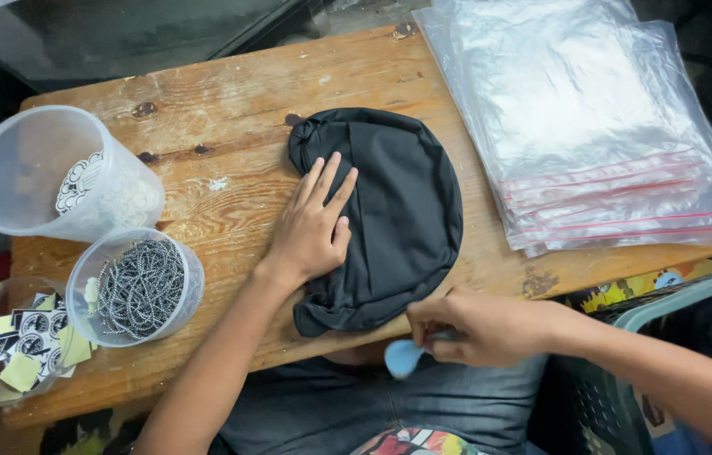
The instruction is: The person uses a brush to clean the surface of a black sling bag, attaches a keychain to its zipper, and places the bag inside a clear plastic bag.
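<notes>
Nearest the camera, the right hand [478,327] hangs just past the near edge of the table [229,109], its fingers [432,330] pinched together on a small pale-blue piece [402,357] whose kind cannot be told. Just beyond that hand lies the black fabric cap [402,211], spread flat on the wood in a rounded oval, its long axis running from a bunched knot at the far end to a gathered fold at the near table edge. On the cap's left side rests the left hand [312,232], palm down, fingers [330,181] slightly apart and pressing the cloth, pointing toward the far knot; it clamps nothing. The cap thus lies under the left hand and just ahead of the right, with the right hand nearer its gathered near end. To the right of the cap sits a stack of clear zip bags [600,126] with red seal strips. Well to the left of the cap stand a tall translucent cup [53,173], a smaller cup of metal ball chains [138,286] and a clear tub of stickers and yellow slips [10,341].
</notes>
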